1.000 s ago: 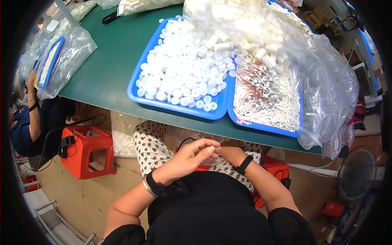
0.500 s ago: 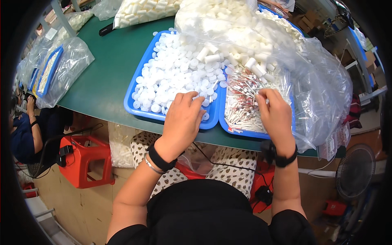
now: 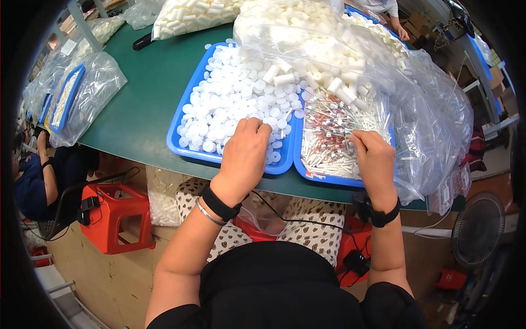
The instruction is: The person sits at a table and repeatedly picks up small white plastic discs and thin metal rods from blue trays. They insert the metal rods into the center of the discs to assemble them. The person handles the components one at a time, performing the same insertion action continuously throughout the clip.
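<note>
White translucent plastic discs (image 3: 219, 104) fill a blue tray (image 3: 175, 134) in front of me. My left hand (image 3: 245, 156) is over the near right part of that pile, its fingers bent down and drawn together. What its fingertips hold, if anything, is hidden. To the right, a second blue tray (image 3: 329, 178) contains many thin white sticks (image 3: 318, 162), with a tangle of slim red and silvery pieces (image 3: 331, 120) on top. My right hand (image 3: 376, 159) is at this tray's right side, thumb and forefinger pinched on what looks like a thin stick.
A large clear bag (image 3: 301, 38) of cream foam cylinders lies behind and partly over the right tray. Another bag of cylinders (image 3: 194, 16) and a black object (image 3: 142, 41) are at the back. Left are a red stool (image 3: 115, 219) and a co-worker's arm (image 3: 48, 175); right, a fan (image 3: 476, 230).
My left hand's fingers have drawn together over the discs. My right hand has moved slightly nearer and to the right, away from the tangle. A co-worker's arm shows more at the far right.
</note>
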Demonstrator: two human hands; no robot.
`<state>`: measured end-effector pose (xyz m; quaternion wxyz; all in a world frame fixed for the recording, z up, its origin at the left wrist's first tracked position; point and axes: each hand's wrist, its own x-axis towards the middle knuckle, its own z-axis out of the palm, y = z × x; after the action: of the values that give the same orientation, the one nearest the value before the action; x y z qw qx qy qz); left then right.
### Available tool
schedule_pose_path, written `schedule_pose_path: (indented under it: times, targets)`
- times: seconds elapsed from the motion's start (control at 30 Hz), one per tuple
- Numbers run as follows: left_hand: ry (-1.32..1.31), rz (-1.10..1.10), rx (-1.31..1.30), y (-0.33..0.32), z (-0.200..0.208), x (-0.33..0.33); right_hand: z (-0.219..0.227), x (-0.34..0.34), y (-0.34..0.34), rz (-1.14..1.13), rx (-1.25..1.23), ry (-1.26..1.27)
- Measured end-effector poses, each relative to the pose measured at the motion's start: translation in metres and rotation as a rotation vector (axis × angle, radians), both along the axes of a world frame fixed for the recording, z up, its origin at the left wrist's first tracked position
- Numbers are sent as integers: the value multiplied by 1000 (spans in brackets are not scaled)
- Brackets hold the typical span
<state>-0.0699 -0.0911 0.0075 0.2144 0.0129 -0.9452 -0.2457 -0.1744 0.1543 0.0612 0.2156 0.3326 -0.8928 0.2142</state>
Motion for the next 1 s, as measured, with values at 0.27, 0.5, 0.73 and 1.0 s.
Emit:
schedule_pose_path:
  times: [0.27,0.5,0.73,1.0]
  targets:
    - [74,-20,125,-3,3,-1,7,37,0,65,-312,-492]
    - [172,-1,296,-8,4,-3,-7,61,-4,167,-432,-929]
    - [-249,-192,1797,16,24,37,-12,80,-7,233,-387,-771]
    - [-314,-217,2356,42,-20,84,-12,100,-11,350,-249,-794]
